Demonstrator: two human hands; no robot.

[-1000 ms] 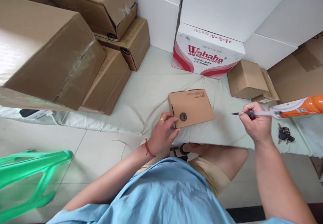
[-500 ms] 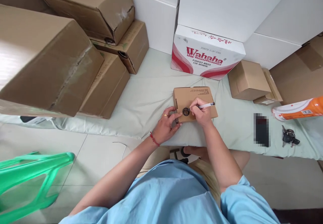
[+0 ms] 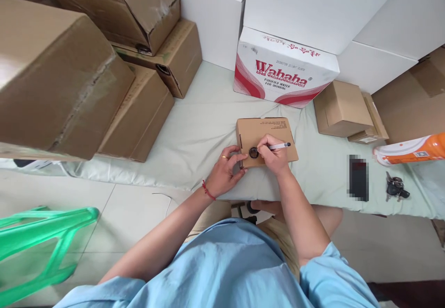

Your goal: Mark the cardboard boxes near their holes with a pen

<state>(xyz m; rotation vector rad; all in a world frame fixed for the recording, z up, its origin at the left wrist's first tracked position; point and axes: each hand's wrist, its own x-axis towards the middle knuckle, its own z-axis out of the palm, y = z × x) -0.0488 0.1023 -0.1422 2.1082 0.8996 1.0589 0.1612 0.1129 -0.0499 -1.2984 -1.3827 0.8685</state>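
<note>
A small brown cardboard box (image 3: 249, 131) lies flat on the cloth-covered table in front of me, with lines of small print at its far edge. Near its front left corner is a dark round mark (image 3: 253, 152). My right hand (image 3: 274, 154) pinches a white pen (image 3: 281, 146) with a dark end, its tip at the round mark; the fingers partly hide the tip. My left hand (image 3: 227, 170), wearing a ring and a red bracelet, grips the box's front left corner, one finger lying on top beside the mark.
Large cardboard boxes (image 3: 146, 118) are stacked at the left. A white and red water carton (image 3: 285, 74) stands behind, smaller boxes (image 3: 342, 109) to its right. A blurred dark object (image 3: 359, 178), keys (image 3: 396, 186) and an orange package (image 3: 413, 149) lie right. A green stool (image 3: 52, 248) stands on the floor.
The view has shifted slightly, so most things sit a little further left. The pen has tilted flatter over the round mark. Both hands keep their holds.
</note>
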